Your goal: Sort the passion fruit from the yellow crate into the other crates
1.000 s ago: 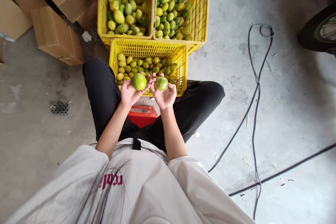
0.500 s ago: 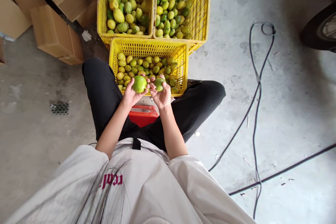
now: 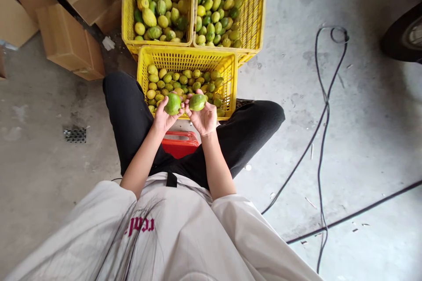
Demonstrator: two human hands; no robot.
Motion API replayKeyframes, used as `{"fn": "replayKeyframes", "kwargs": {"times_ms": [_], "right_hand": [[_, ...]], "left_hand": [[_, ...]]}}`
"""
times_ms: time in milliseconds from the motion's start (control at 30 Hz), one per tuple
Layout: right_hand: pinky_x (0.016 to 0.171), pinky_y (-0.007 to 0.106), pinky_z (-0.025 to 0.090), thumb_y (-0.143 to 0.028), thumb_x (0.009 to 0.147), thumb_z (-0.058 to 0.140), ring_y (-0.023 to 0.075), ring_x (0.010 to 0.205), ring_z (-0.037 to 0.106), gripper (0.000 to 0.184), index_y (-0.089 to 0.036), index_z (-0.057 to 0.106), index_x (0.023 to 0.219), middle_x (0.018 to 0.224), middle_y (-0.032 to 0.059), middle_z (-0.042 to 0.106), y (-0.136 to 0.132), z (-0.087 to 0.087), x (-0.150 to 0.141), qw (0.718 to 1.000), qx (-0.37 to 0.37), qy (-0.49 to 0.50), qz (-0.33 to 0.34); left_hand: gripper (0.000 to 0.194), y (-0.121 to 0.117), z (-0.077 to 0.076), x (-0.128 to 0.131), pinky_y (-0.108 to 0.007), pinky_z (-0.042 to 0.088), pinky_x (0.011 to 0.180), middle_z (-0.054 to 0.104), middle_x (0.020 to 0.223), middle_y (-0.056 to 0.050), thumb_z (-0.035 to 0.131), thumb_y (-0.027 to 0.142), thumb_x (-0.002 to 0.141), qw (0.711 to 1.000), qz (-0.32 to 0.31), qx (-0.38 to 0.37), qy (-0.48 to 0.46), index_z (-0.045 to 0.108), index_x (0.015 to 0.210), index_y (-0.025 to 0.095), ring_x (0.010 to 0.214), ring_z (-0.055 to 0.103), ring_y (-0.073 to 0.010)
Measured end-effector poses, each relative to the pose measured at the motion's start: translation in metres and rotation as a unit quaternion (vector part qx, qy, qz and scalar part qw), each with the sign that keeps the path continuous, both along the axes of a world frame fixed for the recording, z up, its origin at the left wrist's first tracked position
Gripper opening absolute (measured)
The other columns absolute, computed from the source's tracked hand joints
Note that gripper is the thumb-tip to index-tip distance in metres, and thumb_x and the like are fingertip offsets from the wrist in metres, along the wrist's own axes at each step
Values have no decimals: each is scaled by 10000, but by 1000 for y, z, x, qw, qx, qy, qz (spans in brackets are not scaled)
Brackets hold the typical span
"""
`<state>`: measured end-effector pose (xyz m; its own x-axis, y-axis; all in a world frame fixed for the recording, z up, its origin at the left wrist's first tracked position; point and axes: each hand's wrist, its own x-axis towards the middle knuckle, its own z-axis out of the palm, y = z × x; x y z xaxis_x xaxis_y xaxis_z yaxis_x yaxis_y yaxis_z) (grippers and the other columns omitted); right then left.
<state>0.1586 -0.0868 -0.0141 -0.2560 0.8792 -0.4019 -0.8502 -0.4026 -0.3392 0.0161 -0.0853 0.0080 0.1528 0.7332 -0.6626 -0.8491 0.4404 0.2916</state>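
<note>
A round green lemon [image 3: 172,104] rests in the fingers of my left hand [image 3: 162,119]. Beside it, my right hand [image 3: 206,119] holds a second lemon [image 3: 197,102], green with a paler yellowish side facing up. Both hands are close together, fingertips nearly meeting, above the near rim of a yellow slotted crate [image 3: 187,55]. Inside that crate lie many yellow and green lemons [image 3: 161,84]. My hands hide part of its front.
Two more yellow crates, left [image 3: 125,13] and right [image 3: 259,13], hold lemons behind. Cardboard boxes [image 3: 66,39] lie at upper left. Below my hands is a red plastic object [image 3: 180,147]. A black cable [image 3: 321,140] and a wheel [image 3: 404,37] are on the right.
My right hand has turned its lemon and brought it slightly up, so more of its pale side shows. The left hand's lemon has rotated and moved slightly left.
</note>
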Motion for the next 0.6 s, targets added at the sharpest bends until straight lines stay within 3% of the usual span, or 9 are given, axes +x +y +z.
{"fn": "replayKeyframes", "kwargs": {"times_ms": [167, 333, 467, 600], "right_hand": [[724, 298, 707, -435, 890, 800, 176, 895, 731, 255, -327, 638, 1055, 967, -21, 694, -3, -13, -4, 1000, 6, -22, -18], [595, 170, 634, -325, 882, 795, 113, 762, 697, 212, -318, 622, 1006, 954, -44, 703, -1, -16, -5, 999, 3, -24, -47], [716, 277, 710, -406, 929, 724, 167, 923, 765, 198, -322, 665, 1098, 1060, -4, 762, 0, -6, -2, 998, -14, -24, -60], [880, 443, 734, -378, 917, 663, 226, 1113, 781, 297, -334, 684, 1210, 1144, 15, 791, 1, 2, -1, 998, -17, -18, -53]], "left_hand": [[347, -1, -2, 1, -201, 575, 597, 760, 984, -58, 537, 441, 1105, 1000, -9, -8, -2, 693, 1345, 244, 725, 741, -140], [470, -2, -2, -1, -351, 679, 799, 804, 1149, -121, 492, 522, 1079, 999, -33, -1, -12, 698, 1367, 213, 996, 812, -262], [490, -1, -1, 0, -469, 658, 1020, 790, 1301, -131, 473, 431, 1054, 1000, -10, 19, -17, 660, 1459, 228, 1262, 769, -318], [445, 3, -3, 2, -399, 662, 991, 791, 1282, -102, 463, 380, 1073, 1000, 13, 17, -13, 646, 1458, 251, 1294, 757, -291]]}}
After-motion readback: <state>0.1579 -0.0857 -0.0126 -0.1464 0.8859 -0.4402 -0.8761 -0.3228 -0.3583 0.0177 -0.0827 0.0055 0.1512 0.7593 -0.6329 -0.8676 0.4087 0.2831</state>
